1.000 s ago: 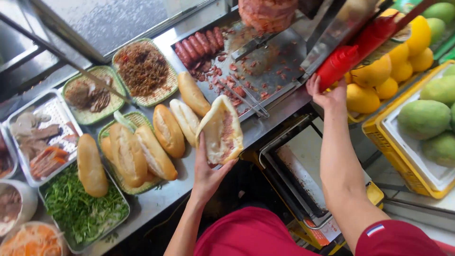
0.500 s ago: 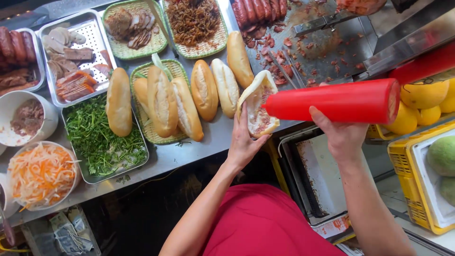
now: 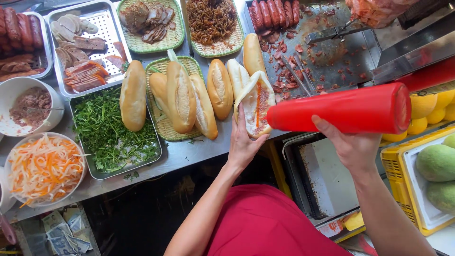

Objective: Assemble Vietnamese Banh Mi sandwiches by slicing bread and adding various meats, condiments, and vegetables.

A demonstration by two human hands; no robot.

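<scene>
While the split roll is cradled at the centre of the frame, the scene is laid out as follows.

Left hand: the left hand (image 3: 244, 142) is seen just below centre, its fingers (image 3: 240, 118) curled up around the underside of the split bread roll (image 3: 256, 102), which is held open.
Bread roll: it is held over the front edge of the steel surface (image 3: 189, 154), tilted, cut side up; an orange-red streak of sauce is seen along the crumb.
Right hand: the right hand (image 3: 348, 144) is placed right of centre, its fingers closed around the red squeeze bottle (image 3: 339, 110) from below.
Squeeze bottle: it is held lying nearly level, with the nozzle end against the open roll and the flat base pointing to the right edge of the frame.
Loaves: several whole loaves (image 3: 185, 97) are set side by side on a green woven tray (image 3: 159, 121) left of centre; more are laid beside it.
Herbs: a metal tray of green herbs (image 3: 111, 130) is found at lower left.
Pickles: a bowl of shredded carrot and white radish (image 3: 42, 166) is placed at far left.
Griddle: sausages (image 3: 272, 12) and meat scraps are spread on the griddle (image 3: 341, 61) at upper right.
Fruit: green mangoes (image 3: 436, 163) are kept in a yellow crate (image 3: 395, 175) at the right edge.
</scene>
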